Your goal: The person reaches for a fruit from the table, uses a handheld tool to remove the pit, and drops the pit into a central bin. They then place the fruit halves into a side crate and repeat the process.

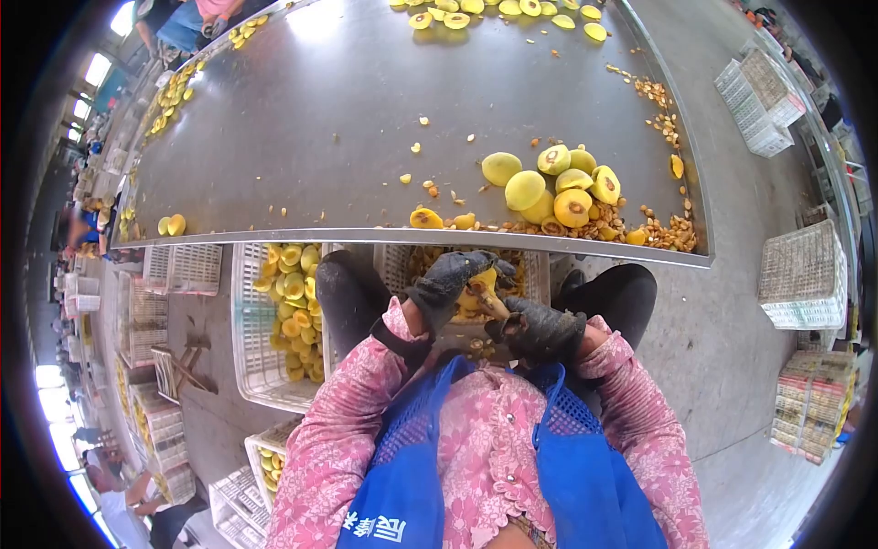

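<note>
My left hand (448, 282), in a dark dirty glove, is closed around a yellow peach (476, 295) just below the table's front edge. My right hand (546, 329), gloved the same way, grips a pale-handled tool (495, 306) that points up into the fruit; its tip is hidden. Beneath both hands stands a white crate (395, 265) with pits and scraps in it. On the metal table (320, 165) ahead lies a pile of halved peaches (525, 190), with loose pits (672, 233) spread to its right.
A white crate of peach halves (240, 339) stands left of my legs. More halves (457, 20) lie at the table's far side. Stacked crates (805, 274) stand on the floor to the right. Other people (119, 503) are at the left.
</note>
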The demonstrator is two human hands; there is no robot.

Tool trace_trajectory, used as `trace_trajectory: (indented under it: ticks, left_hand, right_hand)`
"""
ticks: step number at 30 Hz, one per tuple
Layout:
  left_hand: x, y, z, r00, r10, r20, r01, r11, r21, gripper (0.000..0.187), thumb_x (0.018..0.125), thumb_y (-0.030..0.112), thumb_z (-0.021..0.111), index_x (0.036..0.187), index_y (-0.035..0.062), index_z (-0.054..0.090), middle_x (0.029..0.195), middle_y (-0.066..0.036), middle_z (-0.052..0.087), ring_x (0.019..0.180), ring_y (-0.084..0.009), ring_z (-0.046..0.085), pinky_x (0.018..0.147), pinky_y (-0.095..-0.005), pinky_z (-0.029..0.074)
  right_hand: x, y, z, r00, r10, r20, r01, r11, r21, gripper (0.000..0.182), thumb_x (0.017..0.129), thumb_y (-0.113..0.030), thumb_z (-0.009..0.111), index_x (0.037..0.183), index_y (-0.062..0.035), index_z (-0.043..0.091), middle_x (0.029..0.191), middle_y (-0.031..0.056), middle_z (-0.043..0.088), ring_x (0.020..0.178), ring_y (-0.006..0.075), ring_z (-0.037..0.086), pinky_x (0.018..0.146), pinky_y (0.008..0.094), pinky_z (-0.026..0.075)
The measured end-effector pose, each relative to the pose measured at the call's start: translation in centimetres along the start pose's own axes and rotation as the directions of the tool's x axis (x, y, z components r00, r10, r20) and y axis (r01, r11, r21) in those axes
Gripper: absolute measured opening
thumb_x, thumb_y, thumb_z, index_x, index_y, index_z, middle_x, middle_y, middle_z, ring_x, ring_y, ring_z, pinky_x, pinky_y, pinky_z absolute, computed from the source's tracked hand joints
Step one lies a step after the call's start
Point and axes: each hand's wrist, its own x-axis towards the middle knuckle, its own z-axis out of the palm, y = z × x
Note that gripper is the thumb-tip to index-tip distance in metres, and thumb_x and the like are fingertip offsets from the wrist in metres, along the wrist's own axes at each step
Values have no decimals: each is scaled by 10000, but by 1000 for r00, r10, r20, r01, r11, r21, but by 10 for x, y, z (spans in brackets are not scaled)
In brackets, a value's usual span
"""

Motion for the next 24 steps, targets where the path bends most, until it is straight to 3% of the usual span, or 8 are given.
trace_trajectory:
  ticks: [7, 10, 11, 12, 15, 18, 21, 24]
  left_hand:
    - [2, -8, -1, 993, 98, -60, -102, 992, -73, 370, 909, 288, 469, 1087, -22, 564, 1036, -106, 603, 885, -171, 596, 788, -302, 497]
    - [4, -32, -18, 968, 141, -208, -115, 985, 132, 377, 906, 288, 483, 1109, -23, 543, 1042, -119, 595, 896, -191, 592, 776, -317, 500]
    - [4, -33, -17, 856, 498, -137, -338, 741, 580, 338, 864, 196, 512, 1130, -11, 539, 1029, -115, 602, 898, -200, 591, 796, -322, 483]
    - [4, -33, -16, 671, 736, 95, -420, 270, 866, 345, 823, 104, 542, 1152, 2, 534, 1017, -111, 608, 900, -208, 589, 816, -326, 467]
    - [0, -9, 12, 678, 734, 46, -546, 461, 700, 402, 793, 134, 594, 1164, 2, 519, 1027, -121, 601, 928, -225, 588, 825, -346, 459]
    - [9, -16, 11, 753, 647, -121, -484, 669, 564, 422, 804, 147, 592, 1188, -1, 498, 1060, -124, 585, 953, -221, 575, 839, -335, 452]
    - [15, -17, 23, 708, 626, -327, -571, 780, 256, 446, 832, 175, 567, 1226, -4, 459, 1118, -129, 556, 983, -214, 550, 866, -320, 439]
    - [18, -25, 20, 696, 617, -367, -483, 780, 397, 453, 869, 229, 534, 1246, -3, 436, 1155, -123, 531, 1012, -204, 536, 888, -318, 434]
  right_hand:
    - [1, 7, 0, 995, -89, 44, 81, 984, 159, 270, 856, -344, 571, 877, -76, 589, 582, -28, 490, 460, 52, 422, 407, 218, 331]
    - [10, 21, 5, 993, -110, 42, 94, 955, 281, 270, 847, -330, 585, 890, -64, 603, 567, -39, 470, 450, 46, 418, 398, 197, 311]
    - [9, 19, 6, 987, -160, 27, 145, 943, 300, 270, 847, -324, 585, 893, -58, 605, 563, -42, 464, 444, 47, 416, 394, 192, 305]
    - [8, 16, 8, 978, -209, 11, 195, 928, 318, 270, 847, -318, 585, 897, -53, 607, 558, -45, 457, 437, 47, 413, 390, 188, 299]
    - [1, 7, 13, 987, -122, 102, 54, 861, 505, 261, 853, -297, 579, 893, -40, 605, 545, -45, 447, 420, 50, 395, 379, 184, 287]
    - [12, 17, 24, 985, -94, 142, -57, 601, 797, 256, 879, -286, 538, 913, -40, 597, 517, -46, 411, 382, 58, 344, 367, 193, 270]
    - [12, 13, 29, 924, -330, 193, -17, 469, 883, 270, 905, -283, 489, 946, -32, 580, 516, -42, 396, 378, 62, 322, 367, 196, 265]
    - [4, -1, 33, 977, -184, 104, -17, 421, 907, 347, 921, -318, 454, 721, -43, 525, 446, -45, 335, 320, 61, 266, 338, 201, 248]
